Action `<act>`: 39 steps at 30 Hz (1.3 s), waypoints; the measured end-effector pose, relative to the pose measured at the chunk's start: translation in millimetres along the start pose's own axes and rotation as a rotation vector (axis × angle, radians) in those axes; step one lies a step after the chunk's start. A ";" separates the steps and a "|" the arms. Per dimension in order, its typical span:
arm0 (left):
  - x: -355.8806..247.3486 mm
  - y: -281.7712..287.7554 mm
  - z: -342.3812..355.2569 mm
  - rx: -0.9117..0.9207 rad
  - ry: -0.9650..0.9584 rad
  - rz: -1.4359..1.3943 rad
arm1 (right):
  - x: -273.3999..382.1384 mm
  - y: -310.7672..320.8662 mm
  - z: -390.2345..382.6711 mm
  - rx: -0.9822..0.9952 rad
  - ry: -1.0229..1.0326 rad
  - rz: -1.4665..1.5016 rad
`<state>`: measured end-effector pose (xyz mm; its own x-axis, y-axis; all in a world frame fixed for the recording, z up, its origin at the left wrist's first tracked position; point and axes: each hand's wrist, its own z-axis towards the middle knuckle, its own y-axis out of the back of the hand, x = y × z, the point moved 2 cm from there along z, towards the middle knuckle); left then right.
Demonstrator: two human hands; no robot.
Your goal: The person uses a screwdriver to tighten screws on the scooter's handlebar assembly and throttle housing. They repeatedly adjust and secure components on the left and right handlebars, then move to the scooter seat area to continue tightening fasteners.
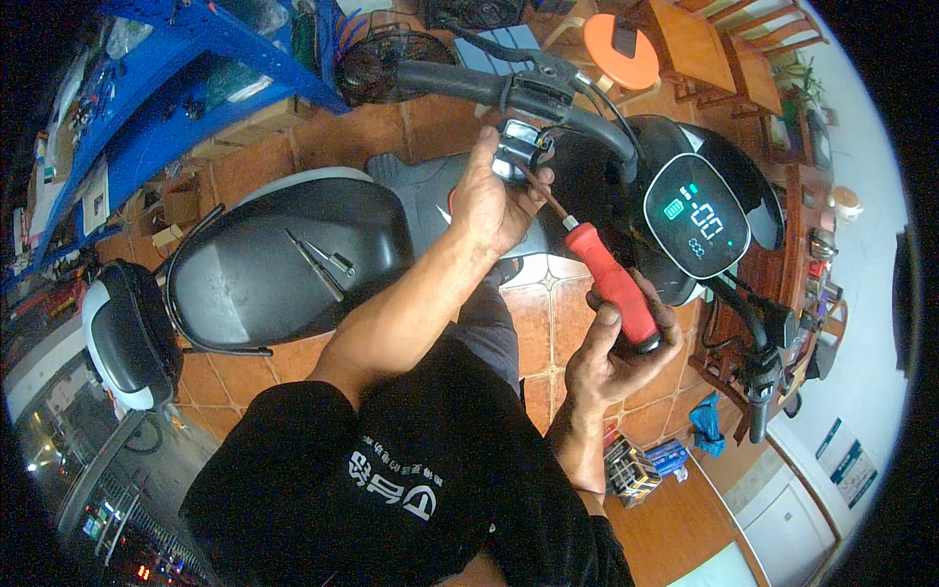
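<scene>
Slim tools lie on the seat. Right of them, the left hand has its fingers clamped on the switch, just below the handlebar. The screwdriver slants from beside the switch down rightward, tip toward it; whether they touch, I cannot tell. The right hand has its fingers closed round the handle's end.

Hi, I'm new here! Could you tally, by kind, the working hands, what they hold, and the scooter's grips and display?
Hands: 2 (left hand, right hand)
Screwdriver: 1
Switch pod: 1
Grips: 2 (left grip, right grip)
Display: 1
Total: 7
</scene>
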<state>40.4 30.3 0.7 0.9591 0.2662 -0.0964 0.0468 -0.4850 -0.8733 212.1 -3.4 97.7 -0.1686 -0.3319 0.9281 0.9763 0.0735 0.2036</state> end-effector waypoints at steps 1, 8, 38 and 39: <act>-0.1 3.0 0.8 0.018 0.005 0.007 | 1.8 -1.8 1.8 -0.010 0.029 0.001; 0.9 4.0 0.3 -0.086 -0.008 0.070 | 2.1 -2.4 9.1 0.006 0.125 -0.067; 7.7 11.5 4.9 -0.004 -0.197 0.220 | 52.2 10.9 84.9 0.422 0.522 -0.497; 8.6 11.4 3.8 -0.009 -0.197 0.225 | 50.5 13.7 81.4 0.431 0.448 -0.566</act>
<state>48.1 30.3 -11.9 0.8732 0.3069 -0.3786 -0.1578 -0.5570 -0.8154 206.0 57.5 172.8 -0.4584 -0.7623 0.4569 0.6080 0.1060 0.7868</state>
